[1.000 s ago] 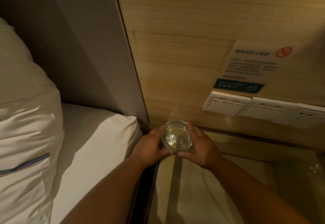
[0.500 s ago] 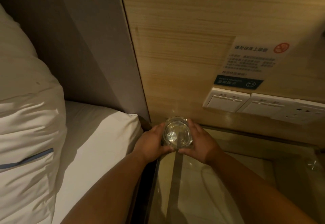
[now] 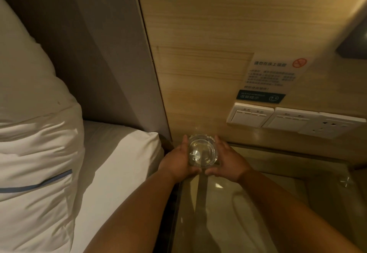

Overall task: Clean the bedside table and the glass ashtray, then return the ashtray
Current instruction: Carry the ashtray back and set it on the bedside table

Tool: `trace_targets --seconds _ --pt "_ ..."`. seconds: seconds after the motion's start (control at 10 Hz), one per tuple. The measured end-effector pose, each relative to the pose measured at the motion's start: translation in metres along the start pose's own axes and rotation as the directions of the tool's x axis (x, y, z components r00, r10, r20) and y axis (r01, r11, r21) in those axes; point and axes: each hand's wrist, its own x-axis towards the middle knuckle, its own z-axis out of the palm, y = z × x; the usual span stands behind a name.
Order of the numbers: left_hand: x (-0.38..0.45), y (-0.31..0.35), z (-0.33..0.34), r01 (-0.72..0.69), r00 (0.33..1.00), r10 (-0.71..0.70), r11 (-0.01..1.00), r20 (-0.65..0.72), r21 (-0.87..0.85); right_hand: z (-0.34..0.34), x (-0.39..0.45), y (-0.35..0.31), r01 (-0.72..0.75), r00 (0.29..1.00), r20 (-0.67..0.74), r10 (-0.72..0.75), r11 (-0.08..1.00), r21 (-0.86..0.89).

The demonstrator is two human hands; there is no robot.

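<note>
Glass ashtray (image 3: 202, 151), round and mouth-up, sits at the tabletop's (image 3: 248, 213) back corner, cupped between left hand (image 3: 178, 161) and right hand (image 3: 228, 159), fingers (image 3: 219, 142) curled round its sides.

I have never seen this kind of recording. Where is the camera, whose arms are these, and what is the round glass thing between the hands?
There is no machine here. A person wears a wide-angle camera on the head, so the one picture looks forward and down along that person's own bare arms. The left hand and the right hand hold a round glass ashtray between them, one on each side. It is at the back left corner of the bedside table, which has a shiny glass top, close to the wooden wall panel. I cannot tell whether it rests on the glass yet. On the wall are a no-smoking notice and switches. The bed is at the left.
</note>
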Motion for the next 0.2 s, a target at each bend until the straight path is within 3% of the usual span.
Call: trace_targets --seconds 0.1,0.2 --pt "-0.007 0.006 -0.006 0.008 1.0 -0.007 0.998 -0.008 0.06 -0.006 -0.011 0.003 -0.059 0.998 -0.008 0.059 0.998 -0.022" --pt "-0.024 0.015 -0.017 -0.029 0.998 0.043 0.972 -0.055 0.234 -0.019 -0.03 -0.006 -0.068 0.997 -0.041 0.063 0.99 -0.121"
